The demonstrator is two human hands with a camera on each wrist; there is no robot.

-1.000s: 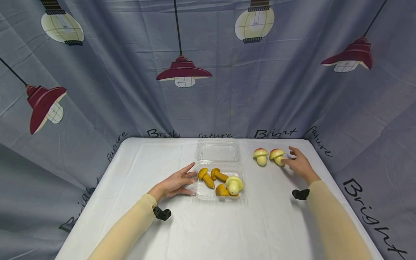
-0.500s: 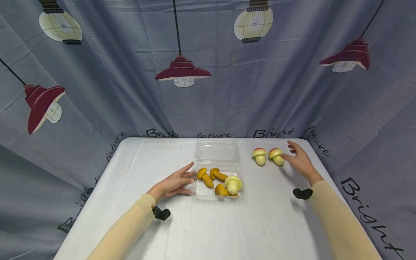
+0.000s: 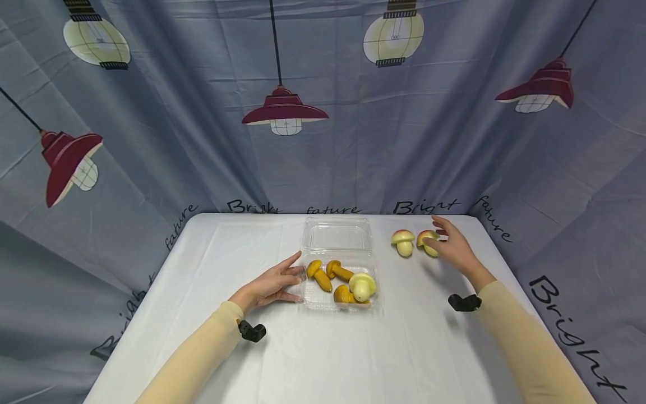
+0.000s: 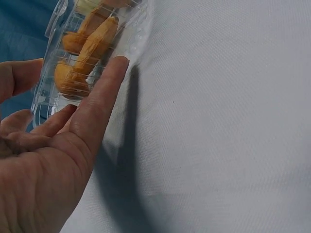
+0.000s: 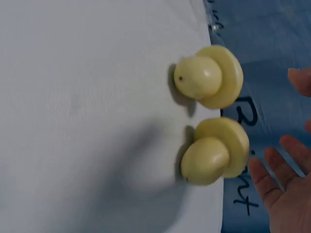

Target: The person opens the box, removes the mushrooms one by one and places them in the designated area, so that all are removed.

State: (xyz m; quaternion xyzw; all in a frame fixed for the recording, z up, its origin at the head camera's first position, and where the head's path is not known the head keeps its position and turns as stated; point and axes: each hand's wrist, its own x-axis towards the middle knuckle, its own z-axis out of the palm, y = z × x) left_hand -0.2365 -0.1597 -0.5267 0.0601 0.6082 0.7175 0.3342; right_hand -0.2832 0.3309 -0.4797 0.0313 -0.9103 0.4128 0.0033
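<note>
My left hand (image 3: 270, 287) lies with spread, mostly straight fingers against the left side of a clear plastic clamshell box (image 3: 317, 302). In the left wrist view its fingers (image 4: 104, 85) reach along the box wall (image 4: 41, 99). Inside are several brown mushrooms (image 3: 323, 279) and one pale yellow mushroom (image 3: 362, 287). My right hand (image 3: 456, 249) hovers with parted fingers at the right-hand yellow mushroom (image 3: 423, 238), partly covering it in the head view. Its twin, a red-topped yellow mushroom (image 3: 403, 243), lies just left. In the right wrist view the fingertips are beside the lower mushroom (image 5: 206, 160).
The box's lid (image 3: 338, 235) lies folded back, away from me. Everything stands on a white-covered table (image 3: 323, 359). Behind it hangs a grey-blue curtain (image 3: 333, 168) printed with lamps and lettering. A small black camera (image 3: 464, 303) sits at each wrist.
My right hand first drew back slightly, then moved left over the right-hand yellow mushroom. The left hand, the box and the mushrooms have stayed in place.
</note>
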